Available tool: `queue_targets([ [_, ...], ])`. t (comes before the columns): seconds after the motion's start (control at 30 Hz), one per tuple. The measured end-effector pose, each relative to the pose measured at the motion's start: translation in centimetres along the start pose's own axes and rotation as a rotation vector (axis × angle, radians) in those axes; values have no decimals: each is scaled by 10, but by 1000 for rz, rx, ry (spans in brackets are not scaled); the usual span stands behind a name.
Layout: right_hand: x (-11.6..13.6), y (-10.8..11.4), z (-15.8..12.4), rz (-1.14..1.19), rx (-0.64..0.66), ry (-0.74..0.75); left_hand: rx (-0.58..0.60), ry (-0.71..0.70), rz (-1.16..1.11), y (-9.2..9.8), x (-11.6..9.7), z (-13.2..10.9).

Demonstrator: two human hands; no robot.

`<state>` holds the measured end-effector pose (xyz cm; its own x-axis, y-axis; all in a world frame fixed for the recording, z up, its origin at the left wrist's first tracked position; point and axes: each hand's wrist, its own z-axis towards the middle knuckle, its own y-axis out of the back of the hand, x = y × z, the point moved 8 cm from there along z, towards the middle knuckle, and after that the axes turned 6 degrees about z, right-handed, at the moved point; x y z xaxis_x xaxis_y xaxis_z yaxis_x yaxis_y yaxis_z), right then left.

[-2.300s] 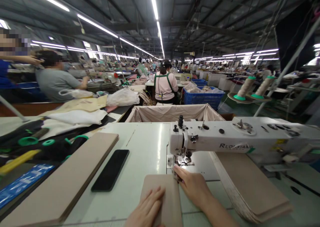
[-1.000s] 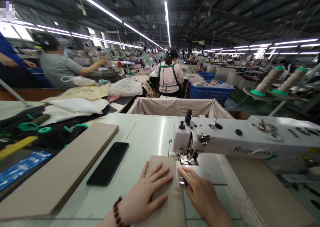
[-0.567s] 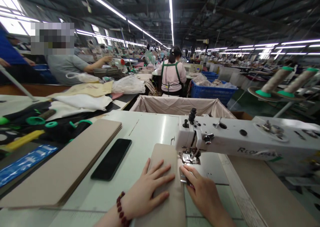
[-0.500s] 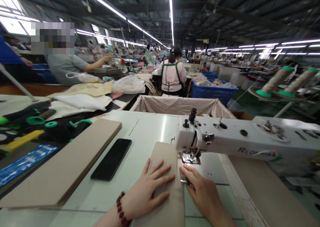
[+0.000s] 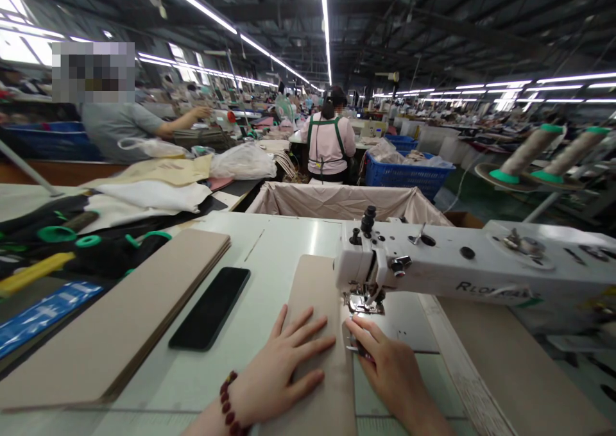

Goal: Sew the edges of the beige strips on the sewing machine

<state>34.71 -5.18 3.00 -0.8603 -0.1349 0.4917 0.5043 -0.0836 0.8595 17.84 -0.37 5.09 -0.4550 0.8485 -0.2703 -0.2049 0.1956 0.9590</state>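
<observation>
Panel (image 5: 312,282), long, flat, beige

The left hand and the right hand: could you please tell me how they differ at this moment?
The left hand lies flat on the beige strip, fingers spread, while the right hand curls at the strip's right edge, beside the presser foot. The left wrist wears a dark red bead bracelet; the right wrist shows none. Both hands are bare.
</observation>
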Motion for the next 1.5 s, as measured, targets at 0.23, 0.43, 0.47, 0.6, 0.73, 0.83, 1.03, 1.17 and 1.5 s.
queue_targets([
  [0.23,-3,-3,-1,2,-4,0,-6,0,3,-1,0,0],
  [0.43,-1,-2,0,-6,0,-4,47,20,10,-5,2,0],
  [0.47,-1,-2,0,-3,2,-5,54,21,14,-6,2,0],
  [0.6,-2,-4,0,10,8,-6,54,18,17,-6,2,0],
  [0.73,-3,-3,0,10,9,-10,24,-10,6,-4,-1,1],
  [0.83,-3,-3,0,7,11,-9,27,-38,13,-3,-6,1],
  [1.03,-5,-6,0,-5,17,-9,78,-43,36,-6,-6,6],
  [1.17,-6,-8,0,3,14,0,33,-48,34,-7,-2,12],
  [1.5,-7,-9,0,-12,4,26,-45,19,51,-12,23,35],
])
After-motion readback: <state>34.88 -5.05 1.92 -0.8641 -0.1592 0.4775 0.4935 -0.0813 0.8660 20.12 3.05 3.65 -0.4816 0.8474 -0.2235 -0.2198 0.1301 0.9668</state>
